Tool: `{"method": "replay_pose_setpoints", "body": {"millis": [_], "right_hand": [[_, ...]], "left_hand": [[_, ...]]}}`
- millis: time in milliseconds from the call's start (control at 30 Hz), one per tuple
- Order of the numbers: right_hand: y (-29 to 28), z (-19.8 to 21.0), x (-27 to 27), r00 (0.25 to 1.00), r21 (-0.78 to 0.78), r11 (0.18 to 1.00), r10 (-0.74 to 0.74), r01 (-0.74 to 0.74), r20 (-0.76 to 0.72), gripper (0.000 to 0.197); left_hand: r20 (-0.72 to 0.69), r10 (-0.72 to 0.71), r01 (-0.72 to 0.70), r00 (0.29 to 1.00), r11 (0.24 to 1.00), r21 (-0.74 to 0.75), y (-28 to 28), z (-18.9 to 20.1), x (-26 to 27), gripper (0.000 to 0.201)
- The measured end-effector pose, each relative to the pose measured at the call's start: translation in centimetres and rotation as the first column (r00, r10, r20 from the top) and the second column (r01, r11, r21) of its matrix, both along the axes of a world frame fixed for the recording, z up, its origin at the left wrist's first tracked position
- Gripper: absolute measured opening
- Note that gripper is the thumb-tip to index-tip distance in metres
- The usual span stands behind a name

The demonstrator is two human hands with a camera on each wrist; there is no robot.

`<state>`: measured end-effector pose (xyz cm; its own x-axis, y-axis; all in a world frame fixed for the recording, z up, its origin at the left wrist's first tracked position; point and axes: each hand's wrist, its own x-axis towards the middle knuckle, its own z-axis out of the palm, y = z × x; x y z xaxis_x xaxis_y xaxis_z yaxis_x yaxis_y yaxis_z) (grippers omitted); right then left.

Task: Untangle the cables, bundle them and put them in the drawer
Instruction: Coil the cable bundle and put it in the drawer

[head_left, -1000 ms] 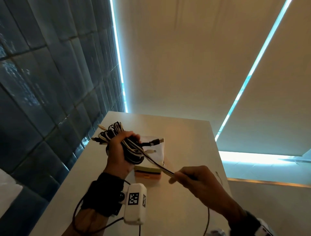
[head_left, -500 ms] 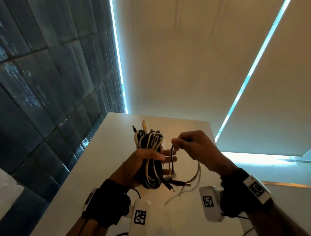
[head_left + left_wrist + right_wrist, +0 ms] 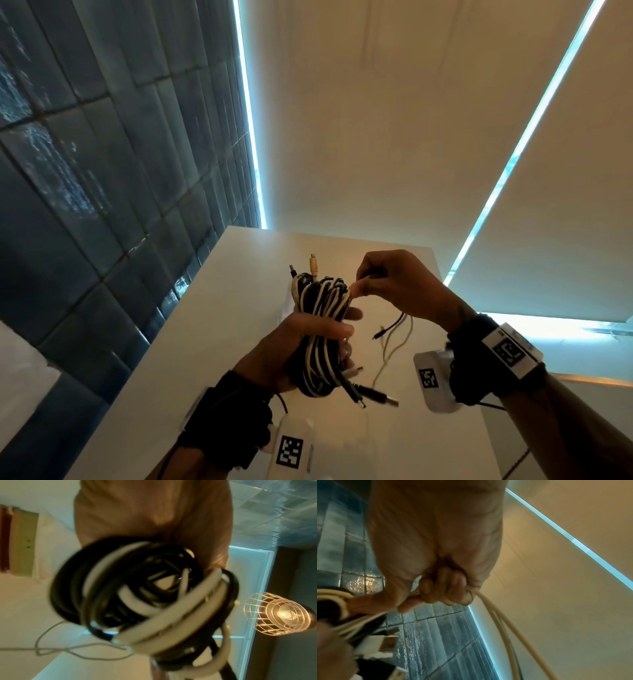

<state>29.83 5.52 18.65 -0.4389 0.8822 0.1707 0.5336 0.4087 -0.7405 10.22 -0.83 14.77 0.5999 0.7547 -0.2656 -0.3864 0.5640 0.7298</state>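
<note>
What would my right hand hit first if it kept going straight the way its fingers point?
Most likely the cable bundle held in your left hand. The right hand already pinches strands at its top, though depth is hard to judge.

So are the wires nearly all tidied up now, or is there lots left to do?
About halfway. Done: most black and white cables are looped into one cable bundle, gripped by the left hand. In hand: the right hand pinches the loose cable ends hanging beside the bundle's top, over the white table. Left: fasten those ends, then stow the bundle; no drawer is in view.
</note>
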Motion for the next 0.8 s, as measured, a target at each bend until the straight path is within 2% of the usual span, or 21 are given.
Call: {"method": "replay_pose_setpoints", "body": {"millis": [100,233,333,400,467,500,567,633,667,700,733,800], "right_hand": [[0.3,-0.1,1.0,1.0,-0.014,1.0,0.01,-0.01,0.003,0.032],[0.0,-0.8,2.8,0.994,-0.165,0.985,-0.068,0.053,-0.089,0.032],[-0.5,-2.5,4.0,0.973,-0.344,0.937,-0.124,0.052,-0.193,0.038],[-0.9,-3.5,4.7,0.968,-0.427,0.903,-0.142,0.041,-0.207,0.037],[-1.1,-4.0,5.2,0.967,-0.457,0.887,-0.173,0.069,-0.19,0.034],[-1.2,-4.0,5.2,0.964,-0.432,0.893,-0.212,0.124,-0.162,0.033],[-1.4,-3.5,4.5,0.926,-0.257,0.908,-0.364,0.33,-0.1,0.028],[-1.9,-2.0,3.0,0.852,-0.028,0.864,-0.501,0.503,-0.155,0.024],[-2.4,-1.1,1.8,0.837,0.049,0.851,-0.502,0.523,-0.216,0.022],[-3.2,-0.3,0.5,0.854,0.12,0.86,-0.457,0.495,-0.25,0.021],[-4.2,0.3,-0.9,0.895,0.198,0.881,-0.387,0.43,-0.223,0.021],[-6.2,0.4,-3.6,0.971,0.34,0.912,-0.237,0.231,-0.022,0.018]], "left_hand": [[-0.076,-0.002,0.005,0.997,0.999,0.039,0.2,0.6,-0.7,0.03],[0.0,0.11,-0.11,0.994,0.993,0.038,0.8,0.8,-2.0,0.025],[0.066,0.195,-0.197,0.978,0.98,0.015,1.2,0.0,-2.8,0.037],[0.131,0.222,-0.221,0.966,0.975,-0.016,1.3,-0.4,-3.0,0.047],[0.183,0.238,-0.232,0.954,0.971,-0.054,1.4,-0.8,-2.7,0.049],[0.185,0.245,-0.235,0.952,0.969,-0.071,1.4,-1.0,-2.5,0.05],[0.15,0.257,-0.247,0.955,0.966,-0.079,1.4,-1.3,-1.9,0.052],[0.111,0.27,-0.262,0.956,0.961,-0.084,1.3,-1.5,-0.8,0.049],[0.093,0.282,-0.273,0.955,0.957,-0.093,1.3,-1.5,-0.1,0.043],[0.08,0.302,-0.293,0.95,0.95,-0.105,1.3,-1.6,0.5,0.035],[0.075,0.322,-0.312,0.944,0.943,-0.115,1.4,-1.6,1.1,0.026],[0.1,0.329,-0.317,0.939,0.941,-0.117,1.4,-1.3,1.8,0.022]]}}
